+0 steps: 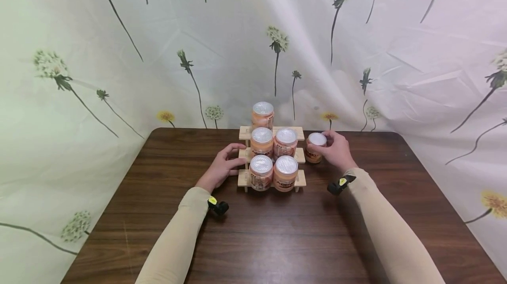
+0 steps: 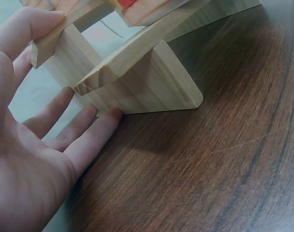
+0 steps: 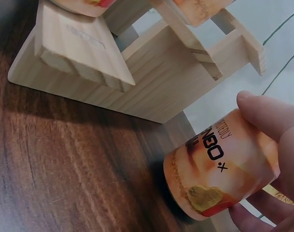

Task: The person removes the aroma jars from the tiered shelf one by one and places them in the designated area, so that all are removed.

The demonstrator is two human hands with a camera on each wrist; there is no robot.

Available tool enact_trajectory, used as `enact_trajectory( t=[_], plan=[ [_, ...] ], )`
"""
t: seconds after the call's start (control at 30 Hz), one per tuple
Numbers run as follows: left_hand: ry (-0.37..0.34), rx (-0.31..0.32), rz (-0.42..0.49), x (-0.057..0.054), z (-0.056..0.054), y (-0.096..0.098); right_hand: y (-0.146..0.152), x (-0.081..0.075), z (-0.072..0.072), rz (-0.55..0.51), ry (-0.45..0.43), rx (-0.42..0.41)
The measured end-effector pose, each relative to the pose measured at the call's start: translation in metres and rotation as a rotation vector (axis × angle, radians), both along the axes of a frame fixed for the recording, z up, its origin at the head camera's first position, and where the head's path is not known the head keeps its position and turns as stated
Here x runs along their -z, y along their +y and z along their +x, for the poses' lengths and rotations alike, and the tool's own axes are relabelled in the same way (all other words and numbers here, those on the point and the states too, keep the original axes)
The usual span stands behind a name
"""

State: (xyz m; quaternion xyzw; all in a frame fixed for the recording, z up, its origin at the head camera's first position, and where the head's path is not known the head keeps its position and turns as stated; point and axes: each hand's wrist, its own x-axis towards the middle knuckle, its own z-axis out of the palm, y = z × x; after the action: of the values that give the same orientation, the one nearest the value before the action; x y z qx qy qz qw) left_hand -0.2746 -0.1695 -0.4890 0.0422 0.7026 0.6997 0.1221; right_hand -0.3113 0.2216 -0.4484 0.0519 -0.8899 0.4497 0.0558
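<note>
A three-tier wooden rack (image 1: pixel 244 179) stands on the table with orange-labelled, silver-lidded jars on it. One jar (image 1: pixel 263 116) is on the left of the top tier, two jars (image 1: pixel 286 143) fill the middle and two jars (image 1: pixel 285 174) the lowest. My left hand (image 1: pixel 223 167) holds the rack's left side, thumb and finger at the end of the middle shelf (image 2: pixel 89 17), other fingertips against the side panel (image 2: pixel 151 89). Right of the rack, my right hand (image 1: pixel 336 149) grips another jar (image 3: pixel 224 164) between thumb and fingers. Whether its base touches the table I cannot tell.
The brown wood-grain table (image 1: pixel 269 240) runs out on both sides of the rack. Behind it hangs a pale curtain (image 1: pixel 237 55) printed with dandelions, close to the table's back edge. A black wrist camera (image 1: pixel 341 185) sits on the right sleeve.
</note>
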Motion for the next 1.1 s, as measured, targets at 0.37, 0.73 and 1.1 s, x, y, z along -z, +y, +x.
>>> enact_trajectory(
  t=[0.37, 0.73, 1.1],
  plan=[
    [0.006, 0.005, 0.009, 0.001, 0.000, -0.001, 0.001, 0.004, 0.001, 0.019, 0.009, 0.015],
    [0.013, 0.005, 0.011, 0.003, -0.001, -0.001, 0.001, 0.001, 0.002, 0.059, -0.021, -0.015],
    [0.009, 0.008, 0.016, 0.002, -0.001, -0.001, 0.002, -0.014, 0.002, 0.045, -0.043, -0.033]
  ],
)
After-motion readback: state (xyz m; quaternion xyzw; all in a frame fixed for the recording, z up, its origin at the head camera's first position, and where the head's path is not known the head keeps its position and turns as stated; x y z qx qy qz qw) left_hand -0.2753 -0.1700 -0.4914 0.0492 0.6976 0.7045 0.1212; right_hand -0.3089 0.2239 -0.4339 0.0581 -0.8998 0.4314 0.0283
